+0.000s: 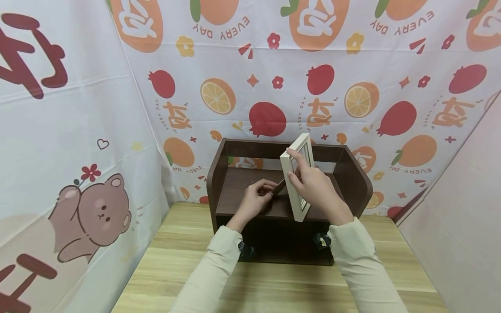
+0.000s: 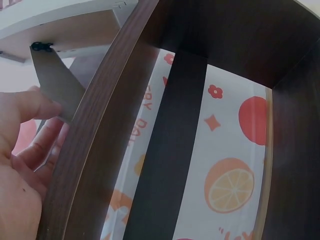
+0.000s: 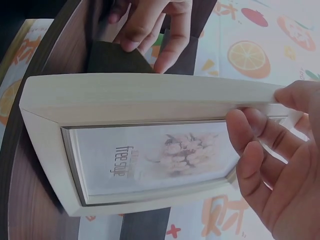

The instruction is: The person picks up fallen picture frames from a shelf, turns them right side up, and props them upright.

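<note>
My right hand (image 1: 318,187) grips a cream picture frame (image 1: 290,187) by its upper part. The frame stands tilted above the top board of a dark brown desk shelf (image 1: 244,176). Behind its glass, the right wrist view shows a print (image 3: 187,155) with pale flowers and lettering. From the back of the frame a dark support leg (image 3: 117,57) sticks out, swung away from the backing. The thumb and fingers of my left hand (image 1: 254,198) pinch this leg. In the left wrist view the leg (image 2: 55,82) hangs from a small black hinge (image 2: 42,47).
The shelf has a raised side panel (image 1: 217,178) at each end and a dark compartment below. It stands on a light wood-grain table (image 1: 176,256) against a fruit-printed cloth (image 1: 242,87). A bear-printed cloth (image 1: 98,217) hangs at the left, with a pale wall (image 1: 458,208) at the right.
</note>
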Motion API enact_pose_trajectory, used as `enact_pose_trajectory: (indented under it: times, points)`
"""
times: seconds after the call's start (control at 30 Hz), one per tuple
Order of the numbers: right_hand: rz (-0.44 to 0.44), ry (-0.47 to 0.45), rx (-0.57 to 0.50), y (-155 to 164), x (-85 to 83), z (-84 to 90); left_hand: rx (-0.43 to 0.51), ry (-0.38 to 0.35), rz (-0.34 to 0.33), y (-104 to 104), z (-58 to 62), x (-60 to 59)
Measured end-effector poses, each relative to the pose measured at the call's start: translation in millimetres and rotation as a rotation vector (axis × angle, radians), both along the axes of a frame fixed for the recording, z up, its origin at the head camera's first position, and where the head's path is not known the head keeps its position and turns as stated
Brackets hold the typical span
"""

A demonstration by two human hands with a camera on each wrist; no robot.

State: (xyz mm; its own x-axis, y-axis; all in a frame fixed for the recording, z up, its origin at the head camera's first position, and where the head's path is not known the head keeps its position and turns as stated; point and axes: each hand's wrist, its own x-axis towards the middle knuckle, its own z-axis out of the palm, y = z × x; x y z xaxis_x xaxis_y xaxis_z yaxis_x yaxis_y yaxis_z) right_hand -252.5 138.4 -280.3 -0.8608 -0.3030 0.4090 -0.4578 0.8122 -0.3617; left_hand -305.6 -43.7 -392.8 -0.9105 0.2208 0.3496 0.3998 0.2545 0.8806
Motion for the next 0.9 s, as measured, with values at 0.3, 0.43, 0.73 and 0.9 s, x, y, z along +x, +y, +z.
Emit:
enact_pose_trajectory:
  times: [0.3, 0.43, 0.73, 0.9]
  points:
    - [0.035, -0.084, -0.013, -3.8, 1.3, 5.7, -0.022, -0.001, -0.014, -2.7, -0.5, -3.0]
    - [0.069, -0.131, -0.022, -1.6, 1.4, 9.1, -0.040, -0.013, -0.050, -6.6, 0.1, -0.9]
    - [0.088, -0.163, -0.015, 1.6, 1.5, 11.1, -0.071, 0.088, 0.024, -9.7, 1.6, 26.6]
    - [0.088, -0.160, -0.011, 2.2, 1.4, 10.8, -0.042, 0.117, -0.026, -3.4, -0.3, 38.3]
